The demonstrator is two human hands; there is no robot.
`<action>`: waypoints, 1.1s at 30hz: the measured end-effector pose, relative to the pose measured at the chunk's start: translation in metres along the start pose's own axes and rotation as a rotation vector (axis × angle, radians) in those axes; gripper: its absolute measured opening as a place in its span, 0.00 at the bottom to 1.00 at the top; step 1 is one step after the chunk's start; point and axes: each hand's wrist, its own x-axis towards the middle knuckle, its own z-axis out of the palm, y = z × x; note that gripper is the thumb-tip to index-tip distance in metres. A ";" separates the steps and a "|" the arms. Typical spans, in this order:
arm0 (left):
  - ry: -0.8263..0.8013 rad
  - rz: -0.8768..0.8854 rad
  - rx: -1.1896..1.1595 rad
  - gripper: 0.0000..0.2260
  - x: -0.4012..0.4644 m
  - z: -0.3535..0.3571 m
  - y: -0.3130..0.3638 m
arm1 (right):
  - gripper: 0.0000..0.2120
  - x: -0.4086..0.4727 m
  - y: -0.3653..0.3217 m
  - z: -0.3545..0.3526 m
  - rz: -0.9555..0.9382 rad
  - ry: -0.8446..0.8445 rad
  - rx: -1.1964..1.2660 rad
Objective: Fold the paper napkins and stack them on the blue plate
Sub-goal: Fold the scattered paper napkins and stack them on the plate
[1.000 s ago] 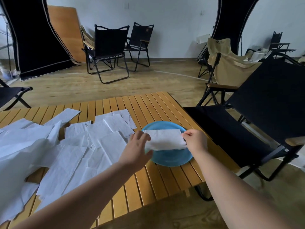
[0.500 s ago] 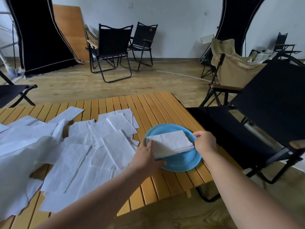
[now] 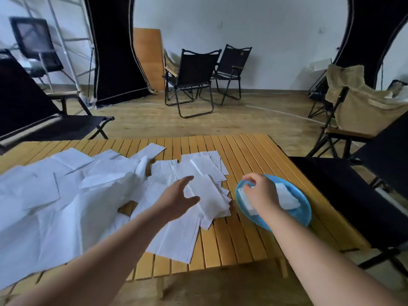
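Slatted wooden table (image 3: 242, 155) among folding chairs (image 3: 194, 78)

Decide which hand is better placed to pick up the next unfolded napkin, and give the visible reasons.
Left. The left hand hovers open over the loose unfolded napkins on the wooden table, holding nothing. The right hand is over the folded napkin on the blue plate, away from the pile.
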 end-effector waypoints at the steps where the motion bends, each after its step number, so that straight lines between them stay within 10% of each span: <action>1: 0.009 -0.020 0.001 0.31 -0.004 -0.011 -0.009 | 0.10 -0.007 -0.013 0.011 -0.022 -0.030 0.018; 14: 0.076 -0.193 -0.116 0.24 -0.064 -0.045 -0.088 | 0.13 -0.107 -0.094 0.114 0.117 -0.332 0.164; 33: 0.116 0.025 0.182 0.15 -0.088 -0.022 -0.107 | 0.15 -0.136 -0.123 0.122 -0.029 -0.274 -0.033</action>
